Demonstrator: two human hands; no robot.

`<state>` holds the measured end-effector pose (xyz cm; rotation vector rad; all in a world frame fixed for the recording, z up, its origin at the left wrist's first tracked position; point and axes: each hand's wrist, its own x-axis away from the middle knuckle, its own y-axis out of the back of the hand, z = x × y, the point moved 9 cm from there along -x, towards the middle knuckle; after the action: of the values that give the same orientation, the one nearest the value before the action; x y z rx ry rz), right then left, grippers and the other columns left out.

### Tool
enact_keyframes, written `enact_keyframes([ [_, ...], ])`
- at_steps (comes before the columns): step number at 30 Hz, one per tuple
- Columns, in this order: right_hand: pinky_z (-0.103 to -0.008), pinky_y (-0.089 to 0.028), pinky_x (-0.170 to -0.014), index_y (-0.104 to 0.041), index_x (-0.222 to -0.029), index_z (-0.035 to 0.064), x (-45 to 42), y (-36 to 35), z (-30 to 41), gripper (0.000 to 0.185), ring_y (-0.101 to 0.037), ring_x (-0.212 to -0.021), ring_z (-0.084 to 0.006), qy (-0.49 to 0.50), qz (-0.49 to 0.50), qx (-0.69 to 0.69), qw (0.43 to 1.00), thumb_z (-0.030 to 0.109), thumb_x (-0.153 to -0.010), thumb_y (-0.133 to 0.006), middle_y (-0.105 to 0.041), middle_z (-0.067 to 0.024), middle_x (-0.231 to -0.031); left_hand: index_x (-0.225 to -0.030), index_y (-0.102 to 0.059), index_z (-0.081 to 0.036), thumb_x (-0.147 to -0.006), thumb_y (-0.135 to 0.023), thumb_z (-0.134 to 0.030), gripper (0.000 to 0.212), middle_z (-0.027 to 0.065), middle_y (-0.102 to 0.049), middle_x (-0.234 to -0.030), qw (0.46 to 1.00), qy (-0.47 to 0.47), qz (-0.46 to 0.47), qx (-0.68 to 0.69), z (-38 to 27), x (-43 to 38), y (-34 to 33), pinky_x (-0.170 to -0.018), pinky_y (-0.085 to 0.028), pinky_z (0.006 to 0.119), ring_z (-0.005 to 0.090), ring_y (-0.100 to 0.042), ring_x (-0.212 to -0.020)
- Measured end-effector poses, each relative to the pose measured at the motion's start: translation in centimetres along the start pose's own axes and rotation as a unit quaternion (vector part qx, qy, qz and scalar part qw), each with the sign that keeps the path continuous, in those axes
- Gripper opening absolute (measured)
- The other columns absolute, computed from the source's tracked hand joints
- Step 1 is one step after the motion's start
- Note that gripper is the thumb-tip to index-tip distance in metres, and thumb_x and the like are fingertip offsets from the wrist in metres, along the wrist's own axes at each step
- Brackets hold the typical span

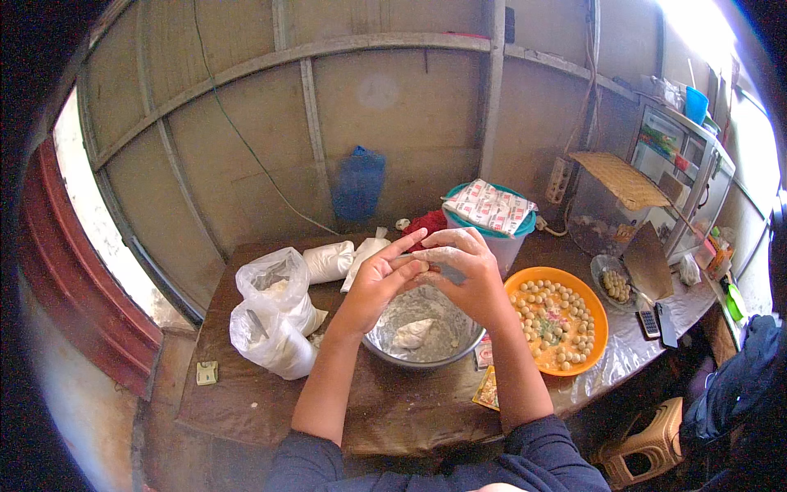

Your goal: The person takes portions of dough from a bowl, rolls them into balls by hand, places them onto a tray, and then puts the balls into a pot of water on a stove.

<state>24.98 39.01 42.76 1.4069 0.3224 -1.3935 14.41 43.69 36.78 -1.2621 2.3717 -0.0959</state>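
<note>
My left hand (382, 278) and my right hand (462, 261) meet above a metal bowl (430, 361), fingertips touching; both are dusted with white powder. Whether something small sits between the fingers cannot be seen. A lump of white dough (413, 334) lies in the floury bowl. To the right, an orange plastic basin (601, 313) holds many small round balls, spread over its bottom. Open plastic bags of white powder (289, 353) stand left of the bowl, one with a utensil handle sticking out.
Behind stand a filled plastic bag (329, 261) and a bucket (486, 246) topped by a printed packet (492, 206). Farther right are a glass plate of balls (615, 284), a calculator (648, 324), a phone (666, 326) and a glass cabinet (682, 154). A plastic stool (645, 443) and a person's dark clothing (731, 381) are at lower right.
</note>
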Motion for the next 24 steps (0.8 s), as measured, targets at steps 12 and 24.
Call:
enact_keyframes([
  [12,-0.0425,-0.042,-0.088,-0.066,-0.089,0.0103,0.0,-0.2,0.0,0.026,-0.053,-0.098,-0.0288,-0.005,-0.021,-0.019,1.0,0.015,-0.065,-0.073,-0.06,-0.0048,-0.102,-0.135,-0.035,-0.001,-0.095,-0.043,-0.033,0.051,0.0118,-0.055,-0.118,0.979,0.021,0.049,0.194,0.6,-0.4,-1.0,-0.092,-0.045,0.033,0.0214,-0.057,-0.105],
  [24,-0.0553,-0.011,-0.108,-0.038,-0.136,0.0128,0.5,-3.6,0.0,0.065,-0.021,-0.135,-0.0347,-0.067,0.023,0.115,0.991,0.046,-0.082,-0.053,-0.026,-0.0134,-0.146,-0.14,-0.025,-0.01,-0.092,-0.029,-0.054,0.066,0.0117,-0.028,-0.144,0.915,0.059,-0.03,0.397,7.0,-0.5,-1.0,-0.109,-0.02,0.043,0.0258,-0.028,-0.132],
])
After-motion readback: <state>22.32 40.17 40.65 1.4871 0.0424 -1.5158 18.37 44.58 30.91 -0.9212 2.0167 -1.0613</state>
